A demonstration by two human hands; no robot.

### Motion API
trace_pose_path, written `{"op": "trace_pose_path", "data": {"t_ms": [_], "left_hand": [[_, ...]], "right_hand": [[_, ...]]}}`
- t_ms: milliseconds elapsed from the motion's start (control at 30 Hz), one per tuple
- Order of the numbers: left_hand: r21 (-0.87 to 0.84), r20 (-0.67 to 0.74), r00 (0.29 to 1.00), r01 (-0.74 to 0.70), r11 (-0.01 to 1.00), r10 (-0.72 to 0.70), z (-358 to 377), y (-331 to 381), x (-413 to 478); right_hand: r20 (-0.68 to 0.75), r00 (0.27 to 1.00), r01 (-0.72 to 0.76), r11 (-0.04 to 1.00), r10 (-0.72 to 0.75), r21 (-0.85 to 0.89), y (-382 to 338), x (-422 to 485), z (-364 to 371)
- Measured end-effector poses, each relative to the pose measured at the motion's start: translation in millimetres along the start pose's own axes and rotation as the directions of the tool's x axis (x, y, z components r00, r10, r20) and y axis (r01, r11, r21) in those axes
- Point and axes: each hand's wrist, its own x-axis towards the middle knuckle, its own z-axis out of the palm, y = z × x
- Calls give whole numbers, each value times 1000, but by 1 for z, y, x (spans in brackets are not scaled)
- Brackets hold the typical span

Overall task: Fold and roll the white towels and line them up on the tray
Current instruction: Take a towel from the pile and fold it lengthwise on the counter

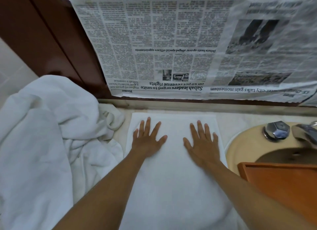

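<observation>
1. A white towel (173, 169) lies flat and smooth on the counter (228, 120), between a heap of crumpled towels (42, 135) and the sink (248, 147).
2. The left hand (147, 140) and right hand (202, 142) press on it, palms down, fingers straight and spread, gripping nothing.
3. An orange tray (281, 183) sits over the sink.

Towel (173, 178) lies flat & smooth mid counter (231, 121), running from back edge to front. Towel pile (39, 135) sits crumpled at left end. Orange tray (274, 165) at right front, over sink (243, 147).
</observation>
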Motion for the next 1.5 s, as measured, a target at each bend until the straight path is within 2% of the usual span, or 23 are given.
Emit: {"op": "trace_pose_path", "data": {"t_ms": [100,200,267,367,433,467,567,767,967,1033,1100,1200,1300,1367,1500], "left_hand": [[-13,59,998,11,1000,-11,-11,0,13],[-33,-38,999,19,999,-20,-8,11,0],[-59,-111,994,-25,998,19,14,26,-27],[-24,-266,957,-122,992,111,62,28,-87],[-34,-337,938,-93,995,76,86,8,-121],[-34,-330,943,-65,997,50,95,-5,-136],[28,-378,923,-64,998,70,116,-42,-176],[-6,-369,928,-57,998,51,117,-53,-200],[-30,-370,929,0,1000,-11,84,-52,-128],[-31,-356,933,35,999,-44,70,-45,-109],[-60,-334,939,68,996,-84,61,-33,-103],[-120,-374,924,33,992,-76,71,-14,-122],[-86,-369,927,-100,991,61,110,-7,-166],[-67,-372,922,-145,987,110,132,-14,-200],[-21,-387,914,-140,990,121,159,-35,-256]], "right_hand": [[83,996,16,1000,-16,0,10,24,-17],[118,992,-48,999,47,8,1,18,-37],[93,994,-66,994,59,81,-15,-18,-33],[44,999,17,987,-24,159,-28,-92,0],[-9,1000,-17,989,18,148,-20,-130,20],[-26,999,-41,991,44,129,-15,-144,26],[-70,996,-51,997,55,57,-1,-173,33],[-6,1000,-4,999,4,32,1,-166,24],[53,998,35,999,-34,-2,-4,-78,7],[120,993,6,1000,-4,-13,-7,-52,-4],[127,990,-67,998,65,11,-15,-49,-15],[32,995,-99,986,96,136,-31,-86,-13],[22,999,-44,978,40,203,-29,-150,8],[2,999,-47,984,48,174,-16,-192,24],[-39,998,-36,996,39,88,7,-264,41]]}}
